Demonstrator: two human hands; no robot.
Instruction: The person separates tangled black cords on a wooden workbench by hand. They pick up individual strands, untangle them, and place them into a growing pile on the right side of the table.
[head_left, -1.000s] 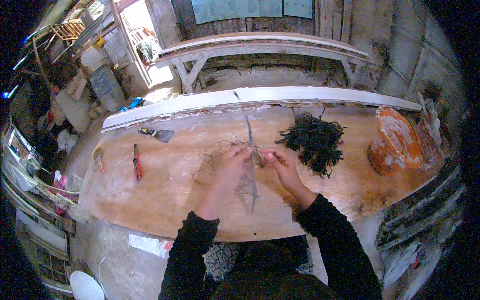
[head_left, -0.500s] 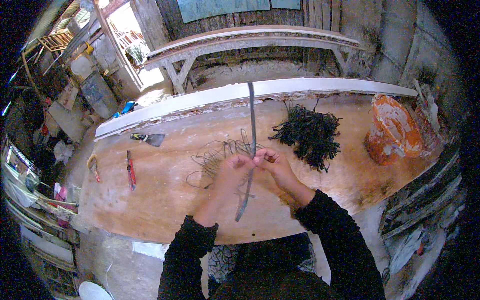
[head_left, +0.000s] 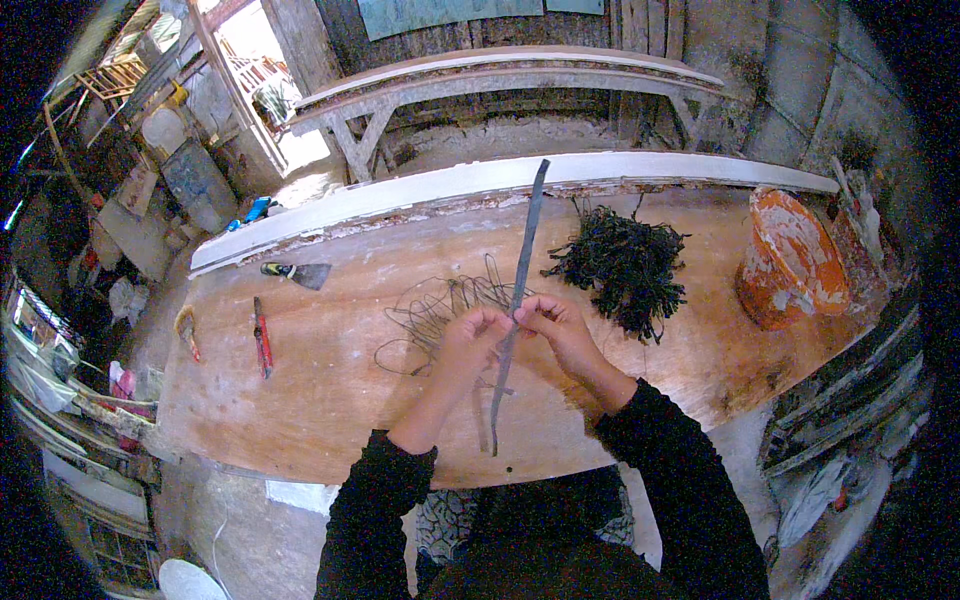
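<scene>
Big brown wooden worktop (head_left: 300,420), and over it a long, flat, dark-grey, plastic-looking strip (head_left: 524,260), fingers of the left hand (head_left: 468,342) and right hand (head_left: 562,338) pinching it near mid-length. Probably light, springy, hardly fragile; I'd grab the middle for balance.

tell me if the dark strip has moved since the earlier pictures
Yes. Judged against the long white board, the top end of the dark strip has swung to the right.

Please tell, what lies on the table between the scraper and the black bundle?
In the head view, loose wire-like loops lie there, partly behind the left hand.
</scene>
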